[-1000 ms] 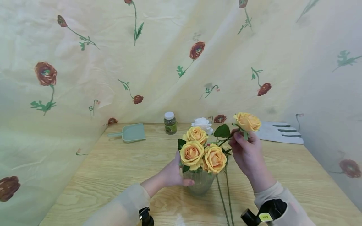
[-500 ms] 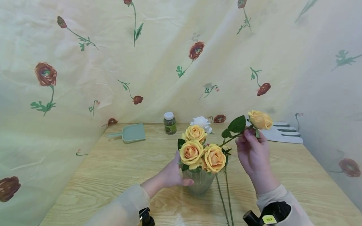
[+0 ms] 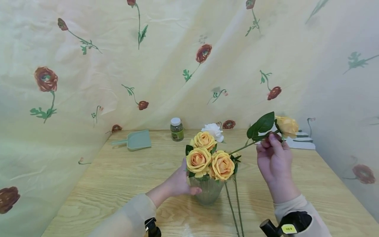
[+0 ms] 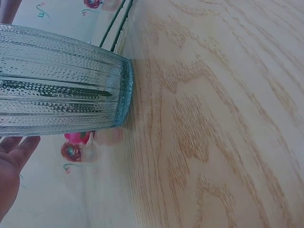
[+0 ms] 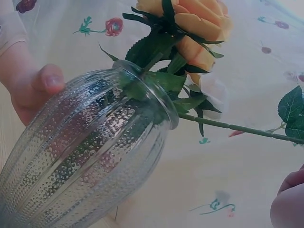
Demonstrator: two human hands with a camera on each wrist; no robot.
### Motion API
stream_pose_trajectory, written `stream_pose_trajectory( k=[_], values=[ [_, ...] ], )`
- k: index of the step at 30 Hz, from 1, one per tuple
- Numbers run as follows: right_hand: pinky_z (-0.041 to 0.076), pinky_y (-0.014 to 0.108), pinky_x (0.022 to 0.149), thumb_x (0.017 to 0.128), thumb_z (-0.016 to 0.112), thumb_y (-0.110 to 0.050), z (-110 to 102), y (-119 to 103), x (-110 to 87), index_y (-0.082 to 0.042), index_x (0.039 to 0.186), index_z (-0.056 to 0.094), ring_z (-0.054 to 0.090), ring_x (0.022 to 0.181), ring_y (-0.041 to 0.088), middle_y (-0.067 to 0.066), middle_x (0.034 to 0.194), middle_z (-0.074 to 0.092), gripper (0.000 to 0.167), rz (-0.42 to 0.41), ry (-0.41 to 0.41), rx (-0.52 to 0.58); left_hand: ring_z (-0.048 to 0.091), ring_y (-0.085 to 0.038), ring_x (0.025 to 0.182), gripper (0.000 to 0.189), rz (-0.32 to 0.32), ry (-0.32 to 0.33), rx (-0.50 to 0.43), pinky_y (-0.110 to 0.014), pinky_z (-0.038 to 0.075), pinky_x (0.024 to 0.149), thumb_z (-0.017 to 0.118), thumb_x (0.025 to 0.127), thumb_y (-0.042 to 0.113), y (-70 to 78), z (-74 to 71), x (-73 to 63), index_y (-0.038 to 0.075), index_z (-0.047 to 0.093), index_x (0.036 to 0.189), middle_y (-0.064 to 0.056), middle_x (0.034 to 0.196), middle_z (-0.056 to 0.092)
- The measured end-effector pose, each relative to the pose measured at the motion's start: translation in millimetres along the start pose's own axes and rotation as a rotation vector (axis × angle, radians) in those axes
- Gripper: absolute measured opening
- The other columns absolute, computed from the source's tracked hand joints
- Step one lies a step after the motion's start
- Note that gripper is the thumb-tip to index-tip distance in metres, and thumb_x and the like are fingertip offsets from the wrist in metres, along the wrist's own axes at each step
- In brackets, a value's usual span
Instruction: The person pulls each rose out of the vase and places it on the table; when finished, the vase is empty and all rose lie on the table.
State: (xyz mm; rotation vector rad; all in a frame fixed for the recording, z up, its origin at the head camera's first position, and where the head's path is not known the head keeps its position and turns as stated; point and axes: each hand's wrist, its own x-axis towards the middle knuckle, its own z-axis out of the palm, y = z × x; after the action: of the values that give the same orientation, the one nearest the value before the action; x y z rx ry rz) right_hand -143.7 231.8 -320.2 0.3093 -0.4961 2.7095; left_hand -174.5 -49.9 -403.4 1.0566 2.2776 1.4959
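In the head view my left hand (image 3: 180, 182) holds the side of a ribbed clear glass vase (image 3: 208, 195), thumb at its front. Several yellow roses (image 3: 199, 161) and a white rose (image 3: 214, 131) cluster at its mouth. To the right, my right hand (image 3: 276, 164) pinches the stem of another yellow rose (image 3: 288, 126) just below its bloom. That rose's green stem (image 5: 228, 126) slants down to the vase's rim in the right wrist view; its lower end cannot be made out. A large leaf (image 3: 262, 125) stands out beside the fingers.
Two long stems (image 3: 237, 204) run toward the table's front, right of the vase. At the back are a green dustpan (image 3: 139, 140), a lidded jar (image 3: 177, 130) and a pale glove-like item (image 3: 302, 143). Flower-printed cloth hangs behind the wooden table (image 3: 124, 177).
My right hand has moved right with the yellow rose, so more of its stem and leaf show and the bloom has turned away. My left hand has stayed on the vase.
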Motion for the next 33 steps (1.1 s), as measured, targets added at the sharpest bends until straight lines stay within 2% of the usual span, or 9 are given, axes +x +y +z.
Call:
stream_pose_trajectory(
  k=[8, 15, 23, 28, 33],
  values=[
    [0.036, 0.024, 0.054, 0.094, 0.046, 0.006, -7.7, -9.1, 5.5, 0.006, 0.079, 0.053, 0.045, 0.061, 0.019, 0.015, 0.071, 0.057, 0.016, 0.017, 0.045, 0.084, 0.029, -0.021, 0.134, 0.123, -0.008, -0.009, 0.002, -0.044, 0.033, 0.104, 0.066, 0.066, 0.07, -0.7, -0.9, 1.6, 0.015, -0.007, 0.148, -0.009, 0.15, 0.021],
    [0.038, 0.026, 0.052, 0.095, 0.046, 0.005, -18.2, -17.0, 8.1, 0.006, 0.082, 0.051, 0.047, 0.058, 0.021, 0.016, 0.07, 0.055, 0.014, 0.031, 0.074, 0.159, 0.028, -0.021, 0.135, 0.121, 0.012, -0.003, 0.006, -0.043, 0.031, 0.105, 0.069, 0.067, 0.066, 1.4, -0.2, 0.2, 0.018, -0.008, 0.148, -0.008, 0.151, 0.02],
    [0.039, 0.027, 0.051, 0.095, 0.046, 0.005, -28.8, -26.9, 13.3, 0.006, 0.081, 0.05, 0.048, 0.059, 0.021, 0.017, 0.071, 0.055, 0.015, 0.026, 0.104, 0.189, 0.029, -0.021, 0.134, 0.123, -0.002, -0.002, 0.006, -0.041, 0.032, 0.105, 0.066, 0.066, 0.071, 1.9, 0.5, -1.8, 0.013, -0.006, 0.147, -0.01, 0.15, 0.021],
    [0.042, 0.03, 0.052, 0.093, 0.049, 0.005, -33.9, -32.1, 15.8, 0.004, 0.08, 0.05, 0.051, 0.06, 0.024, 0.017, 0.069, 0.055, 0.013, 0.019, 0.155, 0.179, 0.028, -0.022, 0.135, 0.122, -0.015, 0.003, 0.003, -0.043, 0.03, 0.106, 0.071, 0.068, 0.063, 2.5, -1.5, -2.1, 0.012, -0.005, 0.148, -0.01, 0.151, 0.021],
    [0.048, 0.034, 0.055, 0.092, 0.052, 0.004, -38.0, -35.0, 17.3, 0.004, 0.085, 0.054, 0.057, 0.063, 0.028, 0.018, 0.069, 0.057, 0.007, 0.014, 0.2, 0.152, 0.028, -0.021, 0.135, 0.116, -0.021, 0.01, 0.011, -0.045, 0.031, 0.105, 0.077, 0.071, 0.046, 1.6, -3.4, -1.6, 0.016, -0.004, 0.148, -0.007, 0.151, 0.021]
  ],
)
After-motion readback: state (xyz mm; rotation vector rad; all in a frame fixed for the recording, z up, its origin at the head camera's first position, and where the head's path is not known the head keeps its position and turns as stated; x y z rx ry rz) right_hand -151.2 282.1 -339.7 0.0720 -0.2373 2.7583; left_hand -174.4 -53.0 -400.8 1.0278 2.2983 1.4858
